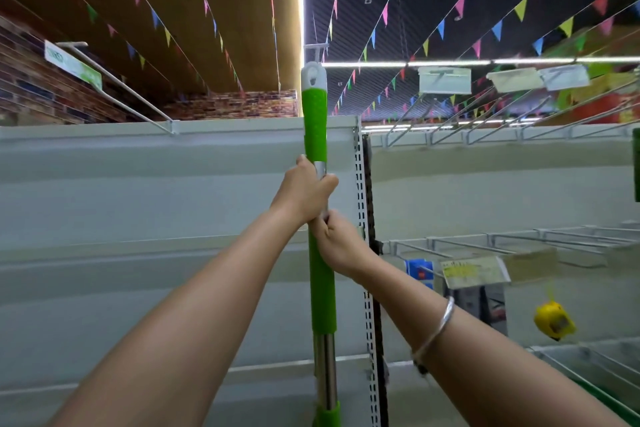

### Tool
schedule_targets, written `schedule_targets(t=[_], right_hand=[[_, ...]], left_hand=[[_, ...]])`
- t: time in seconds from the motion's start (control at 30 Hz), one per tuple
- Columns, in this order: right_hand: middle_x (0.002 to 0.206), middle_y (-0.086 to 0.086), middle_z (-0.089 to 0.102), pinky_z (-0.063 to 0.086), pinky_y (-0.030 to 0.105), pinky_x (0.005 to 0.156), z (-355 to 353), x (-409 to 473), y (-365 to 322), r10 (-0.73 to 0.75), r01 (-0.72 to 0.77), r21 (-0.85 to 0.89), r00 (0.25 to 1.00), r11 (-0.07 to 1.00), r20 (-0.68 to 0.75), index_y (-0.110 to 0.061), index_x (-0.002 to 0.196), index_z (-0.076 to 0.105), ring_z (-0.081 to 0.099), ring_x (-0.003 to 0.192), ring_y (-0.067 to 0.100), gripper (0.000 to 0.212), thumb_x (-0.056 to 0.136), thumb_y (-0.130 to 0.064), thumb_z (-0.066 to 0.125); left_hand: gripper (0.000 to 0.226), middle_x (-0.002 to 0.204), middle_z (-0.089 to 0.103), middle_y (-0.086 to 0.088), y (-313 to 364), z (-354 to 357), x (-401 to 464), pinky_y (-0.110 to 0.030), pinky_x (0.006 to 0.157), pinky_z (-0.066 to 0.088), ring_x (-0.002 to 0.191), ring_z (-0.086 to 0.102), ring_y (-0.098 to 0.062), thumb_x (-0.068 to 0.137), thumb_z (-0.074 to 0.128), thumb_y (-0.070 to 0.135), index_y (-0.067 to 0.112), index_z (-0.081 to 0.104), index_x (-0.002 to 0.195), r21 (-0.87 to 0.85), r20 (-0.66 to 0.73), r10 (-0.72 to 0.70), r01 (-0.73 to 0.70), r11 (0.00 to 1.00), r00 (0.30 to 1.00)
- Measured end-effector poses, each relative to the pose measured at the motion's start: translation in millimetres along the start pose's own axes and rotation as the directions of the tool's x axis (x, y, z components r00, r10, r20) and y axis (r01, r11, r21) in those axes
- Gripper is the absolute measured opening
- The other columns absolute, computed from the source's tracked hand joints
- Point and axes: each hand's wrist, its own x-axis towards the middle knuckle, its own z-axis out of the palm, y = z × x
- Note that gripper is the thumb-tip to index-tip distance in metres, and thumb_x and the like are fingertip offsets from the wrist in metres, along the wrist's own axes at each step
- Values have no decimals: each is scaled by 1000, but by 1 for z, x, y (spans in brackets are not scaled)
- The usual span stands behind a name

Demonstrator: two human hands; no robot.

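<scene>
Green pole stands upright in the centre of your view, before the shelf, with its white cap at 12 o'clock. Your left hand grips the steel joint. Your right hand closes around the pole just below, at 5 o'clock from the left one. Probably you hold both sides of the joint to twist it and set the length. Bare steel shows lower down.

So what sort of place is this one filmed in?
Most likely a shop aisle: white retail shelving with slotted uprights, wire display hooks with a price tag, and coloured bunting under the ceiling.
</scene>
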Motion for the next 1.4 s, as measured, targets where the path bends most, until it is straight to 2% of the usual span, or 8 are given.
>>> schedule_targets(t=[0.17, 0.33, 0.5, 0.67, 0.8, 0.9, 1.27, 1.4], right_hand=[[70, -2, 42, 28, 26, 52, 0, 12, 9, 25, -25, 7, 1000, 1000, -3, -3, 105, 50, 38, 59, 11, 46, 99, -44, 30], [91, 8, 55, 37, 31, 63, 4, 28, 11, 19, -18, -20, 1000, 1000, 16, -2, 112, 52, 50, 81, 20, 49, 99, -43, 28], [75, 11, 44, 34, 35, 68, 6, 39, 22, 59, -64, 69, 995, 996, 75, 13, 105, 53, 42, 72, 23, 56, 100, -38, 30], [68, 5, 39, 36, 37, 68, 16, 57, 44, 107, -121, 64, 976, 991, 189, -6, 97, 47, 42, 69, 22, 39, 99, -40, 29], [103, 17, 59, 50, 46, 83, 19, 74, 57, 135, -138, 3, 974, 990, 183, -2, 122, 44, 60, 94, 33, 59, 96, -52, 26], [122, 19, 53, 47, 50, 96, 21, 87, 69, 171, -166, -41, 968, 985, 183, -3, 127, 39, 55, 111, 36, 60, 96, -53, 26], [88, 9, 52, 45, 41, 80, 20, 116, 96, 108, -101, -52, 980, 994, 169, -4, 109, 49, 50, 84, 25, 50, 98, -49, 28], [106, 25, 59, 49, 48, 89, 19, 115, 97, 77, -77, -8, 985, 997, 151, 5, 122, 48, 58, 98, 39, 57, 99, -43, 29]], left_hand=[[23, 91, 51, -12, -1, 6, 7, -32, 55, 34, 71, 47, -22, 89, 48, 19, 1, 42, 102, 8, 7, 15, -15, 1000, 1000], [26, 97, 54, -16, -9, 7, 19, -32, 65, 36, 80, 50, -29, 90, 48, 20, -1, 43, 105, 21, -9, -3, 3, 1000, 1000], [40, 108, 55, -19, -19, 20, 29, -31, 64, 37, 84, 48, -28, 92, 47, 21, -5, 40, 122, 48, 34, -49, 48, 998, 998], [37, 119, 55, -22, -42, 38, 41, -32, 74, 38, 88, 47, -28, 92, 46, 23, -3, 41, 119, 81, 52, -123, 119, 990, 991], [38, 121, 56, -23, -53, 48, 59, -32, 74, 38, 93, 52, -30, 93, 46, 25, -3, 41, 119, 108, 55, -128, 122, 987, 990], [38, 122, 55, -24, -62, 59, 71, -35, 75, 40, 103, 56, -36, 94, 44, 25, -4, 40, 119, 119, 62, -141, 133, 984, 988], [35, 109, 55, -18, -82, 84, 94, -34, 70, 39, 85, 51, -30, 93, 44, 25, 0, 39, 116, 44, 48, -143, 141, 989, 989], [39, 112, 58, -19, -85, 88, 95, -39, 78, 46, 95, 57, -35, 92, 46, 28, 0, 40, 118, 32, 27, -127, 126, 992, 992]])
